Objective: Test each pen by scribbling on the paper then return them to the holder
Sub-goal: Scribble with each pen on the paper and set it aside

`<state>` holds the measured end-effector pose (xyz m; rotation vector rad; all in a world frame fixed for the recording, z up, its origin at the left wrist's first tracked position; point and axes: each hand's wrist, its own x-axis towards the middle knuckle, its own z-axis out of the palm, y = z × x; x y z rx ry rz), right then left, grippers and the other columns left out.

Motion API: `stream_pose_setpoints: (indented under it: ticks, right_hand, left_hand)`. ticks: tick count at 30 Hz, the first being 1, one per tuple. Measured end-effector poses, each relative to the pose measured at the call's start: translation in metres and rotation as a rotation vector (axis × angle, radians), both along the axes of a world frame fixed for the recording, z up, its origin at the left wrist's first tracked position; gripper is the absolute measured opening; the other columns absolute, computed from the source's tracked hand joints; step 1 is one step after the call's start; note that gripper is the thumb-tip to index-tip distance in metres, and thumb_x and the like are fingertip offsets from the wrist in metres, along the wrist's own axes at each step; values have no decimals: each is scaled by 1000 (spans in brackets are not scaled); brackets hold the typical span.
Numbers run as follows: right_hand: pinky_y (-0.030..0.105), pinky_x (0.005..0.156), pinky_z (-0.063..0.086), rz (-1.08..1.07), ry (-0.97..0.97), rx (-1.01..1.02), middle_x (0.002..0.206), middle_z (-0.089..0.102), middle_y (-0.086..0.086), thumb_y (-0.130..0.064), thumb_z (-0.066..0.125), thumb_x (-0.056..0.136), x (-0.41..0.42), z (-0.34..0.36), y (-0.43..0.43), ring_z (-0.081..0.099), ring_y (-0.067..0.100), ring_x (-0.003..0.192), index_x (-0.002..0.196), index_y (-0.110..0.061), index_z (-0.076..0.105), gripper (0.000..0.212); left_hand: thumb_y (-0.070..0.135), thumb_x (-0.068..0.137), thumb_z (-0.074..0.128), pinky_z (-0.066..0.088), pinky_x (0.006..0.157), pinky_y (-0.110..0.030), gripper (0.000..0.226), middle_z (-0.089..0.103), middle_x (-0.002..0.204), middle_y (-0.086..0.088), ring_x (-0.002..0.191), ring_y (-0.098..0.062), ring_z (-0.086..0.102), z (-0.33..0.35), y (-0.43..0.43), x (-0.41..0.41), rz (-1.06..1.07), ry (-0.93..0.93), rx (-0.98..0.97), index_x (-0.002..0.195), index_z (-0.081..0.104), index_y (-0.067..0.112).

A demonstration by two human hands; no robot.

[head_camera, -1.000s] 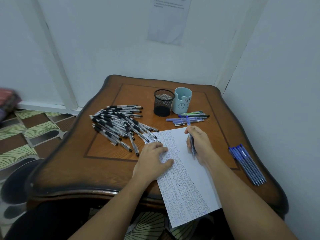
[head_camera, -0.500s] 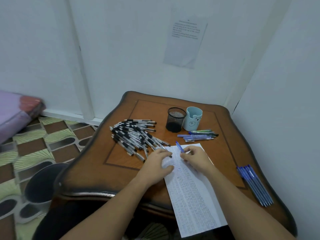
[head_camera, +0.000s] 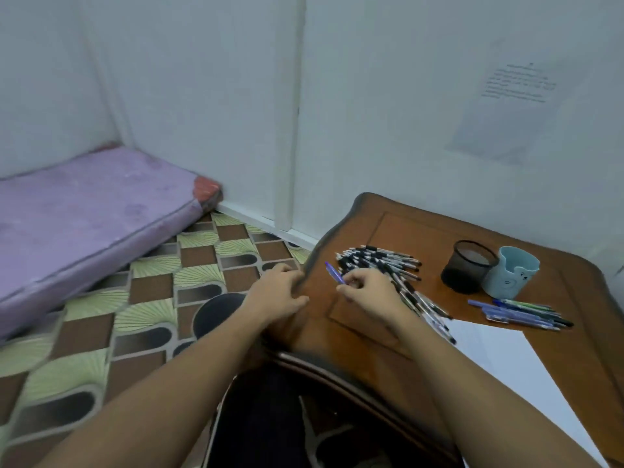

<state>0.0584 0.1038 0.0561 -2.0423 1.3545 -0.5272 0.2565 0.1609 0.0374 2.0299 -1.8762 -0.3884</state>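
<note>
Right hand [head_camera: 368, 293] pinches a slim blue plastic pen [head_camera: 333, 273] in its grip, left hand [head_camera: 278, 293] slack; black mesh holder [head_camera: 462, 280] seemingly empty, returns pending.

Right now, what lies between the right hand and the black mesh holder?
In the head view, the pile of black-grip pens lies between the right hand and the black mesh holder, then a bare strip of table.
</note>
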Motion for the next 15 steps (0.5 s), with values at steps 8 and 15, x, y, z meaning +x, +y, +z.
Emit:
stream_pose_setpoints:
  ticks: [8, 15]
  right_hand:
    - [38, 86, 54, 224, 58, 52, 98, 71, 6, -25, 65, 95, 156, -18, -3, 65, 20, 89, 117, -9, 71, 28]
    - [38, 112, 39, 240, 136, -1, 151, 48, 6, -26, 54, 102, 183, -31, -14, 48, 26, 136, 154, -17, 34, 57]
  left_hand:
    - [41, 88, 65, 44, 97, -33, 60, 49, 134, -8, 116, -20, 52, -15, 35, 112, 232, 45, 137, 141, 45, 20]
    - [40, 86, 67, 41, 105, -39, 64, 44, 146, -5, 129, -22, 46, -25, 37, 135, 310, 98, 112, 143, 44, 22]
